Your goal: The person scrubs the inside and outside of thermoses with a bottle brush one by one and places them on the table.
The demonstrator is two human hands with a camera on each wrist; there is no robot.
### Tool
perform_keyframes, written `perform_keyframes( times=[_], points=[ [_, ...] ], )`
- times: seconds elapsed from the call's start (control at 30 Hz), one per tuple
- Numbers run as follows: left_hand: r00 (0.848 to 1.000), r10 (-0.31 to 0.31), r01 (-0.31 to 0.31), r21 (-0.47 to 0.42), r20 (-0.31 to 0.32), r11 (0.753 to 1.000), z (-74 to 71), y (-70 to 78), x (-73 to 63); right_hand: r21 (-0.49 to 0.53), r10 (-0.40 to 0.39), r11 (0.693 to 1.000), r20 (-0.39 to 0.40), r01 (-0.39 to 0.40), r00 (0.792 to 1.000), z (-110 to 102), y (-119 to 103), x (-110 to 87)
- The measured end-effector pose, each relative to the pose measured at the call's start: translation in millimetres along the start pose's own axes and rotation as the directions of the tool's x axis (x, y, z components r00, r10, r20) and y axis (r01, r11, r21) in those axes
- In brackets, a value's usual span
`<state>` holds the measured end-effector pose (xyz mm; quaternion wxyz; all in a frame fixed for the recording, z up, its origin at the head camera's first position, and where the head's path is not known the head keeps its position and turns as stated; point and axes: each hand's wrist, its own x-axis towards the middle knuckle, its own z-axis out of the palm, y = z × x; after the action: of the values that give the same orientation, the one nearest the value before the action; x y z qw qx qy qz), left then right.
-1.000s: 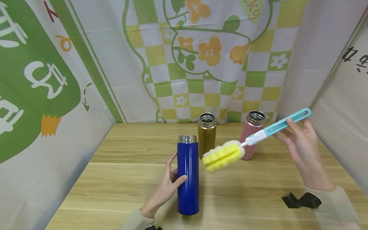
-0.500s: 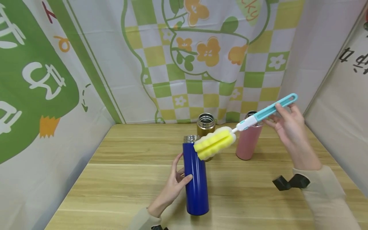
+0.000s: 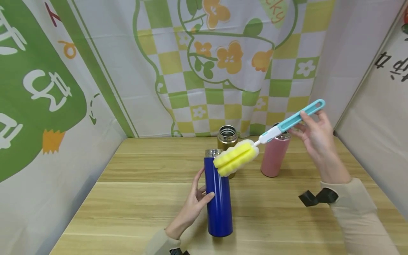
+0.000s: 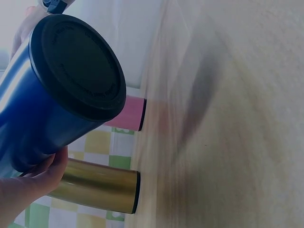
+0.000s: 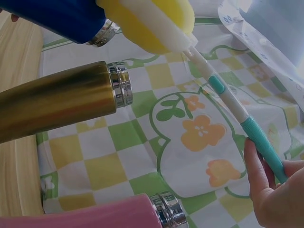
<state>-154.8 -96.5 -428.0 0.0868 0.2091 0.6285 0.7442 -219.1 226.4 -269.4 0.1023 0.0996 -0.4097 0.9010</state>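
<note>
My left hand (image 3: 192, 204) grips a tall blue thermos bottle (image 3: 219, 209) round its middle, thumb on the front. The bottle has a steel, lidless neck and leans slightly. Its dark base (image 4: 80, 66) shows in the left wrist view, lifted off the table. My right hand (image 3: 319, 141) pinches the teal handle (image 3: 291, 122) of a bottle brush near its looped end. The brush's yellow and white sponge head (image 3: 236, 157) points down and left, overlapping the blue bottle's upper right side in the head view. In the right wrist view the sponge (image 5: 171, 23) lies beyond the bottle's neck.
A gold thermos bottle (image 3: 225, 145) stands behind the sponge, partly hidden. To its right stands a pink thermos bottle (image 3: 275, 156), its neck partly covered by the brush handle. Both lack lids. A patterned cloth (image 3: 204, 99) hangs behind the wooden table (image 3: 140, 198).
The brush has moved left and up, bringing its sponge over the blue bottle's upper side. The blue bottle has shifted right and tilted slightly, still held in my left hand.
</note>
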Motion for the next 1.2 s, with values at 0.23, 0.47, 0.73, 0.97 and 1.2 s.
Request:
perform_keyframes(
  times=[0.23,0.47,0.73,0.97,1.2],
  points=[
    [1.0,-0.003,0.003,0.007,-0.009,1.0,-1.0,3.6,2.1,-0.121,0.04,0.992,-0.005,-0.041,0.999,4,2,-2.2],
    [1.0,-0.009,0.009,0.008,-0.027,1.0,-2.9,6.8,5.6,-0.177,0.081,0.982,0.08,-0.066,0.993,2,10,-6.3],
    [0.998,0.036,-0.036,-0.008,-0.043,0.999,-4.3,10.2,9.8,-0.257,0.134,0.963,0.179,-0.085,0.975,-3,24,-17.9],
    [0.992,0.107,-0.107,0.012,-0.061,0.994,-8.1,15.9,13.4,-0.393,0.17,0.916,0.201,-0.08,0.965,-6,40,-30.2],
    [0.993,0.098,-0.097,0.025,-0.058,0.995,-8.1,18.6,13.0,-0.46,0.207,0.883,0.205,-0.093,0.957,-6,48,-33.2]
  ],
)
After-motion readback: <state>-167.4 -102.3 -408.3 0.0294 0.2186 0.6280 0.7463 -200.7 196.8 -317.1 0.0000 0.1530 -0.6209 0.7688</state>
